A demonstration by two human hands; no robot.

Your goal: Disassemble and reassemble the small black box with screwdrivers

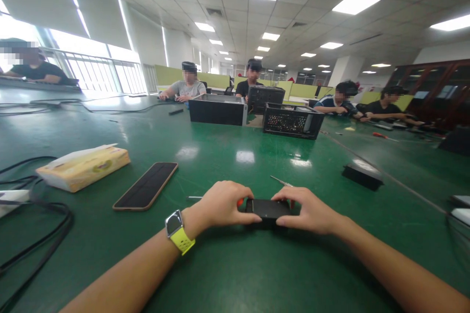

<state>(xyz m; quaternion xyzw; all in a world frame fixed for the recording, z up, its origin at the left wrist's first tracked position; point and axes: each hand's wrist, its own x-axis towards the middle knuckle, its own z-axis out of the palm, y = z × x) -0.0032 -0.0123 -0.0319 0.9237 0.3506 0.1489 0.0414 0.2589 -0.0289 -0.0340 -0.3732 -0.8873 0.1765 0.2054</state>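
Both of my hands grip a small black rectangular box-like part low over the green table. My left hand, with a watch on a yellow strap at the wrist, pinches its left end between thumb and fingers. At the right end, my right hand holds it the same way. Just beyond my right fingers lies a thin metal tool. A screwdriver's metal shaft shows left of my left hand, and a bit of orange-red handle peeks out near my left fingers.
A phone and a yellow tissue pack lie at the left, near black cables. Another black part sits at the right. Open black computer cases stand farther back. Several people work around the table.
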